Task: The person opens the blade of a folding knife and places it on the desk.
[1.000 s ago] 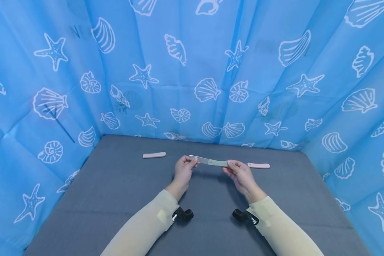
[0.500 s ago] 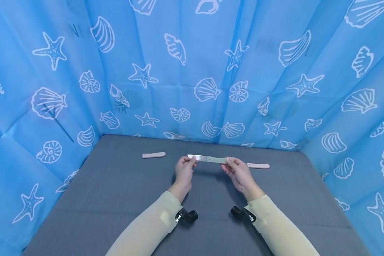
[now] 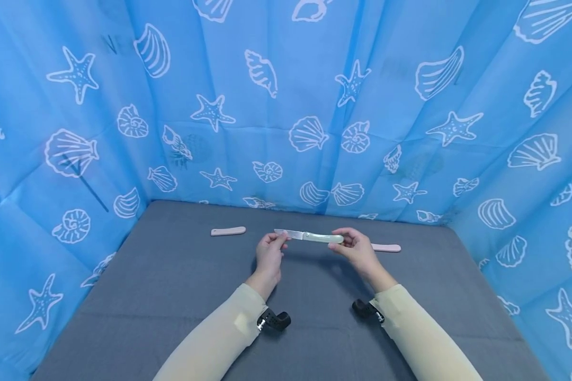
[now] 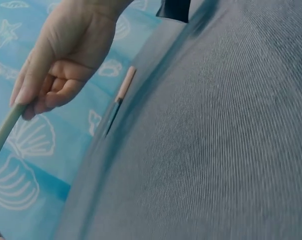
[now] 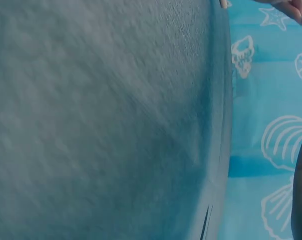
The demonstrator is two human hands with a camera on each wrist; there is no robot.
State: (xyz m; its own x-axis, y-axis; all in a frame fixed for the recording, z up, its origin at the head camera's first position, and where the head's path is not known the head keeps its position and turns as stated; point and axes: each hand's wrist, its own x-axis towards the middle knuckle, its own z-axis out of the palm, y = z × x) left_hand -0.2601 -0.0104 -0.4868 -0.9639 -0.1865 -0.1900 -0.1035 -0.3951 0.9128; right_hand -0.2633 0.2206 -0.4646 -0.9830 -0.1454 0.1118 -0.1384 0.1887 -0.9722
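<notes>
A folding knife with a pale green handle (image 3: 320, 238) and a steel blade (image 3: 293, 234) is held level above the table, blade to the left, unfolded in line with the handle. My left hand (image 3: 269, 259) pinches the blade toward its tip between thumb and fingers. My right hand (image 3: 359, 254) has thumb and fingertips at the far end of the handle. In the left wrist view, that right hand (image 4: 65, 55) pinches the green handle (image 4: 4, 132). The right wrist view catches the left hand (image 5: 292, 9) only at its top corner.
On the grey cloth-covered table (image 3: 171, 296), a pink handle (image 3: 228, 231) lies at the back left. Another pink handle (image 3: 387, 247) lies behind my right hand, partly covered by it. A blue curtain (image 3: 286, 106) with shell prints rises behind and at both sides.
The knife has shifted slightly left and its handle has turned to a brighter face. My right fingers have changed their hold, with the index finger raised over the handle end.
</notes>
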